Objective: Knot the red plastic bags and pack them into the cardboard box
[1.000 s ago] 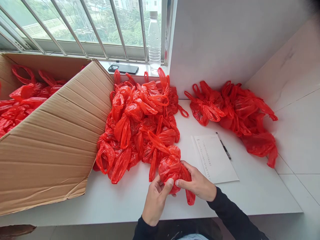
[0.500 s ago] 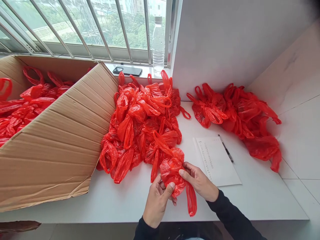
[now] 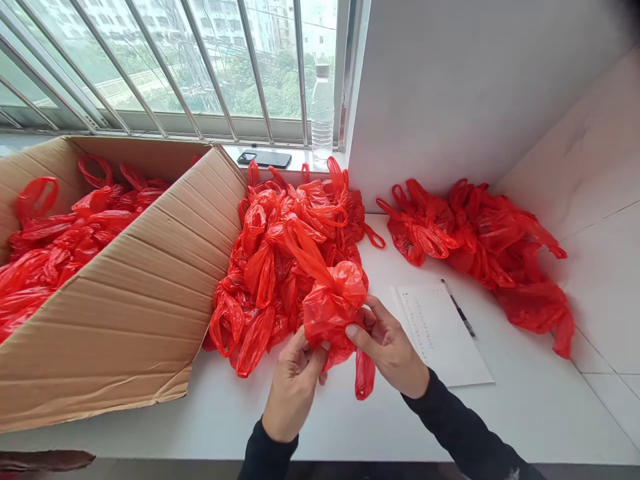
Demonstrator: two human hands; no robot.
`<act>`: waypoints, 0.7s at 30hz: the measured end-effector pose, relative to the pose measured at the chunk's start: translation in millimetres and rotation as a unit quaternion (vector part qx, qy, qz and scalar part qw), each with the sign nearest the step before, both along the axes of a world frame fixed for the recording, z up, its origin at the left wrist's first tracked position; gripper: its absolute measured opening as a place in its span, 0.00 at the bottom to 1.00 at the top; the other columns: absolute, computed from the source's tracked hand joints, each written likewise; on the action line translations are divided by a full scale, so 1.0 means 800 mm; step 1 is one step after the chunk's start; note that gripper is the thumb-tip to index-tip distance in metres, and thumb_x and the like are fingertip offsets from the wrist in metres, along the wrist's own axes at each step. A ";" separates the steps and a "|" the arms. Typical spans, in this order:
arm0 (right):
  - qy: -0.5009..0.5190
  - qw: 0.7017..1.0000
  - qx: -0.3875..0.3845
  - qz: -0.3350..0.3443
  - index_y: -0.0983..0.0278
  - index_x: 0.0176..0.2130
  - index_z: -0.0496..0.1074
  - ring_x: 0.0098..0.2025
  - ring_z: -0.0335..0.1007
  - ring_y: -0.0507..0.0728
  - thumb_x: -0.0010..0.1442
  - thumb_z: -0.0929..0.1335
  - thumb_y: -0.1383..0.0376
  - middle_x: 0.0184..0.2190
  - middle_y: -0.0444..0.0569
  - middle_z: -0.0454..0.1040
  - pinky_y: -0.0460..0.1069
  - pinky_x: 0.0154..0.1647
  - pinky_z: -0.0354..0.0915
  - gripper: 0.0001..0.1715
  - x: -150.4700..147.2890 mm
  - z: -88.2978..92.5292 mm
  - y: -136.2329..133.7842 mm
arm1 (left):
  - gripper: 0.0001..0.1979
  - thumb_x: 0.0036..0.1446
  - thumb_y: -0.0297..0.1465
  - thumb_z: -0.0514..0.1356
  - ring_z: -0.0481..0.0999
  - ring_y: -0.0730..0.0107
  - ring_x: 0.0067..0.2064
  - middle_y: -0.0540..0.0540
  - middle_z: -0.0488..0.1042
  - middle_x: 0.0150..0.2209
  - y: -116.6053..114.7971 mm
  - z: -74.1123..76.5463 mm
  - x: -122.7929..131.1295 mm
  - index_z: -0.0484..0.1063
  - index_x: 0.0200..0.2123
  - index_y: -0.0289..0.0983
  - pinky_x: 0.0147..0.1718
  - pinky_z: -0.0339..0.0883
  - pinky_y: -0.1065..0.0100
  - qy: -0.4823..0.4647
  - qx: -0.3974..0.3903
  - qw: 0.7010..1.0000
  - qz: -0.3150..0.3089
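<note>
As both hands [image 3: 293, 383] [image 3: 395, 350] grip a red bag [image 3: 330, 313], paper [image 3: 455, 360] nearby, tiny unreadable writing [image 3: 425, 325]

No wording can be read: the white paper [image 3: 453, 350] at four o'clock from the centre bears two slanting lines of small dark characters [image 3: 415, 327], running from eleven towards five o'clock, too tiny to make out.

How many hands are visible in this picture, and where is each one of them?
2. The left hand holds the lower left of a red plastic bag; the right hand holds its right side, nearer the paper. The bag partly hides both.
</note>
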State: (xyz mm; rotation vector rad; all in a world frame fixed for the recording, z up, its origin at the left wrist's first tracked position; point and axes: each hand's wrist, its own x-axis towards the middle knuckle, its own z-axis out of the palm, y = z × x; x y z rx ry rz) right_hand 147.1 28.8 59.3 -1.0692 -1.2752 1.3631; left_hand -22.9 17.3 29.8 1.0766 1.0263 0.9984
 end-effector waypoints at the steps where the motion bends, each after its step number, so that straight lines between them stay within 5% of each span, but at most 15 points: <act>1: 0.000 1.000 0.002 -0.001 0.54 0.58 0.64 0.46 0.72 0.58 0.63 0.69 0.55 0.45 0.48 0.75 0.56 0.52 0.68 0.25 -0.007 -0.001 0.009 | 0.25 0.62 0.42 0.57 0.66 0.72 0.27 0.46 0.73 0.35 0.011 0.000 -0.008 0.65 0.58 0.38 0.24 0.65 0.68 0.023 0.006 1.000 0.013; 4: -0.025 0.998 -0.044 0.027 0.56 0.68 0.51 0.45 0.73 0.58 0.63 0.68 0.57 0.43 0.49 0.76 0.57 0.53 0.68 0.39 -0.021 -0.014 0.028 | 0.30 0.60 0.41 0.59 0.75 0.64 0.42 0.41 0.73 0.48 0.030 -0.001 -0.029 0.60 0.63 0.40 0.38 0.73 0.62 0.139 0.037 0.980 0.134; 8: -0.035 0.993 -0.095 0.057 0.58 0.70 0.46 0.46 0.73 0.59 0.64 0.68 0.58 0.48 0.52 0.75 0.58 0.50 0.70 0.43 -0.027 -0.038 0.029 | 0.24 0.61 0.35 0.59 0.68 0.59 0.59 0.43 0.69 0.57 0.017 -0.002 -0.034 0.64 0.60 0.44 0.58 0.64 0.55 0.300 0.194 0.892 0.278; 10: -0.021 0.994 -0.094 0.046 0.58 0.69 0.49 0.49 0.73 0.59 0.65 0.67 0.58 0.50 0.53 0.74 0.57 0.49 0.71 0.40 -0.028 -0.044 0.027 | 0.20 0.62 0.29 0.58 0.68 0.60 0.59 0.43 0.70 0.56 0.007 -0.004 -0.022 0.67 0.58 0.43 0.59 0.63 0.57 0.337 0.300 0.856 0.254; 13: 0.001 0.995 -0.083 0.049 0.59 0.67 0.55 0.49 0.73 0.59 0.67 0.64 0.59 0.51 0.52 0.74 0.56 0.48 0.72 0.32 -0.029 -0.044 0.026 | 0.23 0.62 0.22 0.54 0.63 0.60 0.64 0.42 0.67 0.60 0.007 -0.017 0.001 0.65 0.60 0.41 0.61 0.61 0.57 0.374 0.404 0.824 0.129; 16: -0.018 0.998 -0.052 0.027 0.59 0.61 0.64 0.51 0.72 0.59 0.66 0.63 0.62 0.52 0.51 0.74 0.55 0.52 0.71 0.25 -0.023 -0.045 0.028 | 0.28 0.62 0.22 0.53 0.52 0.55 0.70 0.40 0.58 0.67 0.029 -0.043 0.015 0.58 0.66 0.39 0.65 0.53 0.50 0.462 0.426 0.776 0.057; 21: -0.117 0.984 -0.054 -0.126 0.60 0.55 0.69 0.58 0.68 0.61 0.63 0.66 0.62 0.56 0.53 0.71 0.58 0.60 0.65 0.21 0.005 -0.074 0.025 | 0.29 0.62 0.30 0.55 0.48 0.49 0.70 0.38 0.50 0.70 0.065 -0.083 0.015 0.58 0.66 0.42 0.65 0.49 0.44 0.570 0.424 0.703 0.036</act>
